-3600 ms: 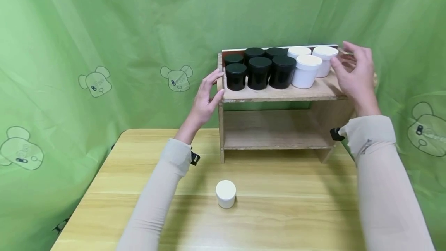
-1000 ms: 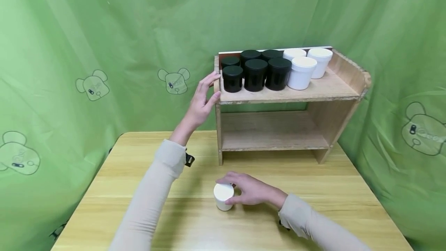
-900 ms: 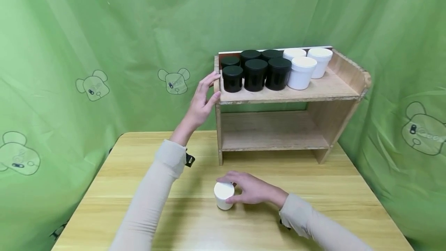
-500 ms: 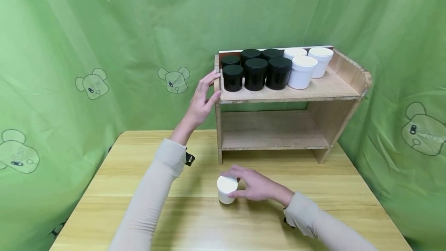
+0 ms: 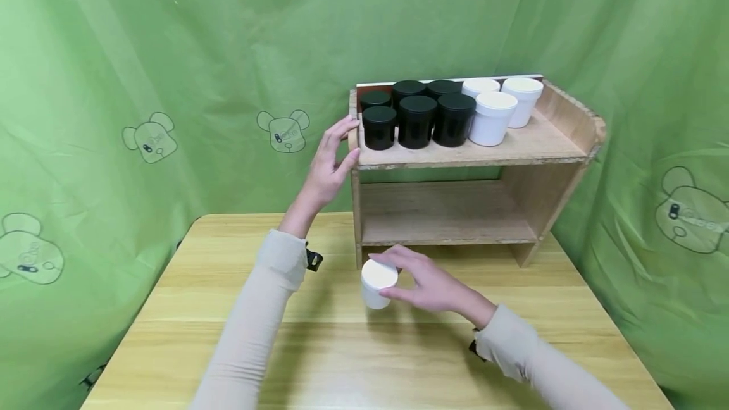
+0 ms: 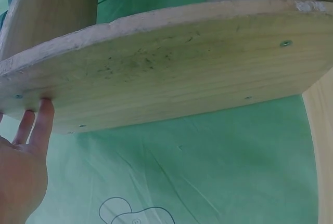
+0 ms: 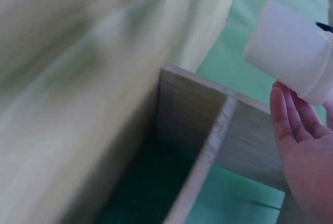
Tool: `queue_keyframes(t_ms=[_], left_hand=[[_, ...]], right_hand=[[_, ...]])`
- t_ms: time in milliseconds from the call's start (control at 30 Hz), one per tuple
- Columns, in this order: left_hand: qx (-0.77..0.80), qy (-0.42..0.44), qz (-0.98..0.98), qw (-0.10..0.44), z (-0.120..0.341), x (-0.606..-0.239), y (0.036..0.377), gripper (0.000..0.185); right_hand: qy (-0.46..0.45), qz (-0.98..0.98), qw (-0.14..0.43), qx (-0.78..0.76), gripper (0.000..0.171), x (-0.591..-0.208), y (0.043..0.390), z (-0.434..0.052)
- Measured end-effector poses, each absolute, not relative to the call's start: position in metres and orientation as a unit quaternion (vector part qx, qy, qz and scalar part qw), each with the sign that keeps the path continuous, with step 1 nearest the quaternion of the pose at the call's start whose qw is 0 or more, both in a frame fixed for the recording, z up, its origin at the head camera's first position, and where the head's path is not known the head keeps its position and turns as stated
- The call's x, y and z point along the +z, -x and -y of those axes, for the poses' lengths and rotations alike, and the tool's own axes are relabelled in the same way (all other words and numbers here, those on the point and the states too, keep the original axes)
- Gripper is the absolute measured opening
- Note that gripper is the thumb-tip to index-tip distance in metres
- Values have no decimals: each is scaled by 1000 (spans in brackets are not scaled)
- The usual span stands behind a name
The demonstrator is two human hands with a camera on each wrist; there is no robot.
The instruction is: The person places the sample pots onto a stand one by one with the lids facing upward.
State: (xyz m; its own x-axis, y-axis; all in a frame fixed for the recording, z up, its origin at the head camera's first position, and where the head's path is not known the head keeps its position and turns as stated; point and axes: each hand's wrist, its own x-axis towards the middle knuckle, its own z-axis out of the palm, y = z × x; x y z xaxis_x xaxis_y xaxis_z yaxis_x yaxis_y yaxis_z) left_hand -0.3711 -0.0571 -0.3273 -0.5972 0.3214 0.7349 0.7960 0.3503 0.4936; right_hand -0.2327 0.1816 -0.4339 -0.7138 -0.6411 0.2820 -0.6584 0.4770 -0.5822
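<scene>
In the head view my right hand (image 5: pixel 429 283) grips a white lidded jar (image 5: pixel 377 288) between thumb and fingers, just in front of the wooden shelf (image 5: pixel 549 141). The right wrist view shows this jar (image 7: pixel 285 47) raised above the table, with the fingers (image 7: pixel 291 120) against its side. My left hand (image 5: pixel 326 176) rests with extended fingers on the shelf's left side panel. Its fingertips (image 6: pixel 44 107) touch the outer face of that panel in the left wrist view. Black lidded jars (image 5: pixel 417 125) and white ones (image 5: pixel 494 119) stand in two rows on the top board.
The shelf's lower board (image 5: pixel 447 214) lies under the top one. A raised side panel (image 5: pixel 575 112) bounds the top board on the right. The wooden table (image 5: pixel 228 290) carries the shelf, and a green curtain (image 5: pixel 216 49) hangs behind and at both sides.
My right hand came down from the right end of the shelf to the white jar, took hold of it and lifted it toward the shelf. The left hand stays on the side panel.
</scene>
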Motion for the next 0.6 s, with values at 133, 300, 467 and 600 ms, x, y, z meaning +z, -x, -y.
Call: queue_keyframes(t_ms=[133,300,467,600], left_hand=[[-442,360,776,270,58,-328,371,53],[-442,356,779,269,58,-329,371,53],[-444,362,773,272,58,-331,372,53],[-449,359,772,271,57,-329,372,53]], right_hand=[[-374,859,54,344,61,-419,233,-186],[-354,861,89,353,58,-402,238,-197],[-344,857,143,357,59,-385,243,-212],[-335,848,196,360,60,-371,248,-221]])
